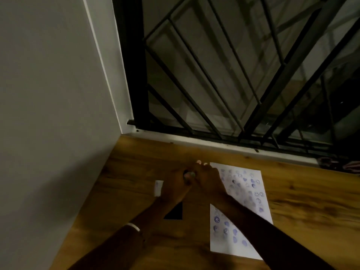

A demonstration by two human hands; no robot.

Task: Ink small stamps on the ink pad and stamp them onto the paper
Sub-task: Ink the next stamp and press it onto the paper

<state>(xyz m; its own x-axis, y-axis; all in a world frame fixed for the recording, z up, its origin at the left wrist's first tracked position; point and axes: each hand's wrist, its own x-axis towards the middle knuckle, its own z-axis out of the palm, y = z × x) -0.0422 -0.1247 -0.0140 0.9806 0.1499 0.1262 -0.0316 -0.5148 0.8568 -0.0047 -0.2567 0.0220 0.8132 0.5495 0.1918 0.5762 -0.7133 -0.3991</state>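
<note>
Your small stamp (188, 174) sits low-centre in the frame, pinched where your left hand (176, 184) and right hand (207, 181) meet, fingers pressed together around it. The ink pad (175, 212) lies just below your hands, nearer the left; the paper (245, 193) lies right. No legible writing, only blue imprints.

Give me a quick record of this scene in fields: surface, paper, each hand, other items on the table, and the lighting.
surface: wooden table beside a barred window
paper: white sheet, covered with blue stamp marks
left hand: meets the right hand, closed around a small object, too dark to identify
right hand: fingers curled at the same object
other items: small white piece; dark flat object under the left wrist
lighting: dim
</note>
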